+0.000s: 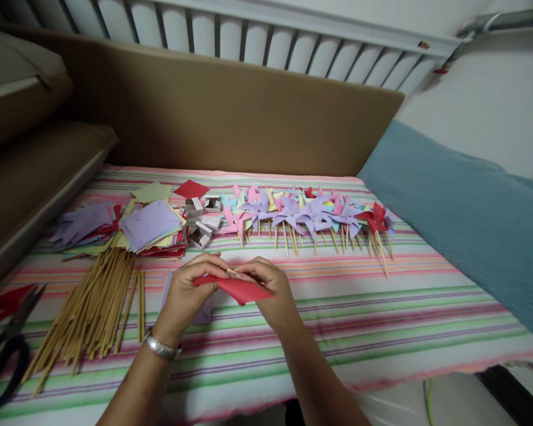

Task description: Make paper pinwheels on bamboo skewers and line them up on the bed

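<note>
Both hands hold a red sheet of paper (244, 291) above the striped cloth. My left hand (193, 284) is closed on its left side, and my right hand (266, 284) grips the right side. A small pale piece (232, 271), perhaps a stick end, shows between the fingertips; most of it is hidden. Below my left hand a purple paper sheet (203, 315) lies on the cloth. To the left, a heap of thin wooden sticks (98, 302) fans toward me. Finished paper pinwheels (288, 213) on sticks lie in a row beyond my right hand.
Stacked coloured paper (146, 228) and cut purple sheets (82, 225) lie at left, beside small open boxes (199, 234). Scissors (9, 355) sit at the near left. A brown board (231, 115) stands along the back; blue fabric (462, 219) borders the right.
</note>
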Available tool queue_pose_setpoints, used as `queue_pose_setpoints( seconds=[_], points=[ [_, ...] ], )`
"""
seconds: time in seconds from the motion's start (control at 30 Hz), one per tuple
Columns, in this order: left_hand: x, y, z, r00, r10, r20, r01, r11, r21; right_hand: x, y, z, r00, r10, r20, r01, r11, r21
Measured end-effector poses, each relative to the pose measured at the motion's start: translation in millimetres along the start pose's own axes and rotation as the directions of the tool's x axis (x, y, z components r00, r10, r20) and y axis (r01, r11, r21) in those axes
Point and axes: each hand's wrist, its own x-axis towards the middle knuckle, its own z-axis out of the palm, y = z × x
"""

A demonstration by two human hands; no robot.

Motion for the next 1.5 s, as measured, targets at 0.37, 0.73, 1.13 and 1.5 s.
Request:
queue_pose_setpoints(
  seconds=[0.37, 0.73, 1.13, 1.5],
  points=[
    [1.2, 1.1, 1.0, 1.0, -0.002, -0.01, 0.002, 1.0, 0.008, -1.2, -2.1, -0.3, 1.0, 0.001, -0.001, -0.001, 1.0, -0.017],
    [1.3, -0.1, 0.7, 1.0, -0.003, -0.004, 0.003, 1.0, 0.014, -0.8, -0.9, -0.3, 1.0, -0.007, -0.004, 0.006, 0.999, -0.032],
    [1.7, 0.6, 1.0, 1.0, 0.019, 0.011, -0.019, 1.0, 0.003, -0.7, 0.4, -0.1, 1.0, -0.008, -0.004, 0.008, 0.999, -0.035],
    [1.2, -2.7, 0.8, 0.998, 0.063, 0.024, -0.064, 0.998, 0.018, -1.6, 1.3, 0.2, 1.0, -0.023, 0.0, 0.023, 0.999, -0.036]
  ],
)
